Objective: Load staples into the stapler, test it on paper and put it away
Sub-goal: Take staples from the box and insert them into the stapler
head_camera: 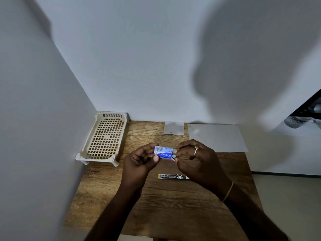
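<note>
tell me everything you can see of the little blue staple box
The staple box is small, blue and white, cardboard by its look, its printed brand name upside down to the camera. It is held roughly level above the table. The left hand grips its left end; the right hand pinches a grey piece sticking out of its right end, so it looks partly open.

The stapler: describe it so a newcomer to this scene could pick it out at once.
Find the wooden table in the white corner. Just nearer the camera than the left hand and right hand holding the blue staple box, the stapler lies flat on the wood. It is the only long, thin metal thing, yellow at its left end.
</note>
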A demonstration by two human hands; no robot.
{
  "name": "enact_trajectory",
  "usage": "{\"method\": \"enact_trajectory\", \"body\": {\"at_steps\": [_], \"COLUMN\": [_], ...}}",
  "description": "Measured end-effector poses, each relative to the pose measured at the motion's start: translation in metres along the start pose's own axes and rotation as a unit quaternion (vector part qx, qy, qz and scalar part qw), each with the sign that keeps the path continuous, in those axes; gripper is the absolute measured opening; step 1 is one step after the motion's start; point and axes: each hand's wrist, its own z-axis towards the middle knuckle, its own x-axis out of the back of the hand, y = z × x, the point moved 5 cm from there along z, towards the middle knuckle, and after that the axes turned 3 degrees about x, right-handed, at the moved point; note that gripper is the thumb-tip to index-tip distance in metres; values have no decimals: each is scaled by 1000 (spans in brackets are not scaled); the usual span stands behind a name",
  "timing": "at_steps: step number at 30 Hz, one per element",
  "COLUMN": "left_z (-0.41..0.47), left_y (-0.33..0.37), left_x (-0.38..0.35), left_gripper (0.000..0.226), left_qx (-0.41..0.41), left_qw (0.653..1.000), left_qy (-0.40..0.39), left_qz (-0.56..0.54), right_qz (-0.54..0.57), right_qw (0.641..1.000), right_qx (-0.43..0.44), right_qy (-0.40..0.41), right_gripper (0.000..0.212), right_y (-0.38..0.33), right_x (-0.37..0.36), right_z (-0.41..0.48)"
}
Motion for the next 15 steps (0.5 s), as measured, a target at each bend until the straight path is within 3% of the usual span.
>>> {"method": "enact_trajectory", "body": {"at_steps": [15], "left_z": [1], "left_y": [-6], "left_x": [5], "left_gripper": [43], "left_qx": [15], "left_qw": [999], "left_qy": [7], "left_qz": [-30], "right_qz": [4], "right_qw": [1000], "right_qx": [-4], "right_qy": [-10], "right_gripper": [22], "right_y": [3], "right_x": [3], "right_z": [-3]}}
